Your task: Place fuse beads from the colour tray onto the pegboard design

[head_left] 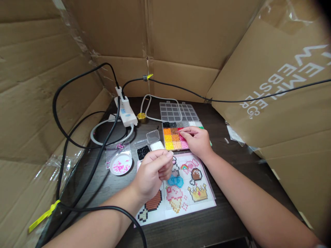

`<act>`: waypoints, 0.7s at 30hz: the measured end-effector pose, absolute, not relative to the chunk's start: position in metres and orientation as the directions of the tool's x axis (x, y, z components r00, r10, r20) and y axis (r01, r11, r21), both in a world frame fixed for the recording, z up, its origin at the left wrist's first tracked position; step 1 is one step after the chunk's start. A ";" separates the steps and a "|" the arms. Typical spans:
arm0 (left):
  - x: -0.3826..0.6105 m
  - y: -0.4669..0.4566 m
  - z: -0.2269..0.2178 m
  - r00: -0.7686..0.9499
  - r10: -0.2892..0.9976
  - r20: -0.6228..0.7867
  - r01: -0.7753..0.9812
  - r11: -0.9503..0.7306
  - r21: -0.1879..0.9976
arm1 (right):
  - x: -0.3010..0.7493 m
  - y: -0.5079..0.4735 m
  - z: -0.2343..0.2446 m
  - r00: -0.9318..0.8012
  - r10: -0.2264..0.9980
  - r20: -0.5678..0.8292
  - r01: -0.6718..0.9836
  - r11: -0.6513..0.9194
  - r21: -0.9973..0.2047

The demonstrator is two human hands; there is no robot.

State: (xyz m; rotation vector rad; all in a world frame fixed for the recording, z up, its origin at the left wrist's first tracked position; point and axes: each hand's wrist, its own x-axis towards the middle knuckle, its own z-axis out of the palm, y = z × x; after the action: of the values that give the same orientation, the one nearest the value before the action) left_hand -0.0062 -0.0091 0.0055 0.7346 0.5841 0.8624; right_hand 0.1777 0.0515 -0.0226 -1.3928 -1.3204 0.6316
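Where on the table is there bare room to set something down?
Bare tabletop shows between the pattern sheet and the right forearm, and between the white dish and the left forearm. It is crowded at back left, where cables loop beside the power strip, and mid-table, around the bead box.

soft, moderate light | glare on clear tape (53,160), left | upper-right corner dark | wide-angle stretch at edges

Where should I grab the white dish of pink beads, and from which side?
Probably pinch the white dish by its right rim, coming from the right: it's round and shallow, loose beads lie inside, and a black cable passes on its left.
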 end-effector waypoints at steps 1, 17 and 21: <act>-0.006 -0.009 0.005 0.527 0.835 -0.162 -0.462 0.441 0.770 | 0.178 0.052 -0.023 0.247 0.929 0.277 0.364 0.177 -0.915; -0.006 -0.010 0.006 0.529 0.835 -0.149 -0.465 0.433 0.773 | 0.178 0.051 -0.021 0.271 0.918 0.291 0.349 0.188 -0.918; -0.007 -0.010 0.005 0.534 0.833 -0.144 -0.462 0.430 0.776 | 0.181 0.045 -0.009 0.286 0.896 0.339 0.336 0.238 -0.911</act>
State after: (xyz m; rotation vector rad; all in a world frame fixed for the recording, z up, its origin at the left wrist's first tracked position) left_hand -0.0070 -0.0102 0.0049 0.7501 0.5682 0.8638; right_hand 0.1805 0.0447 -0.0092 -1.3296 -1.2788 0.5795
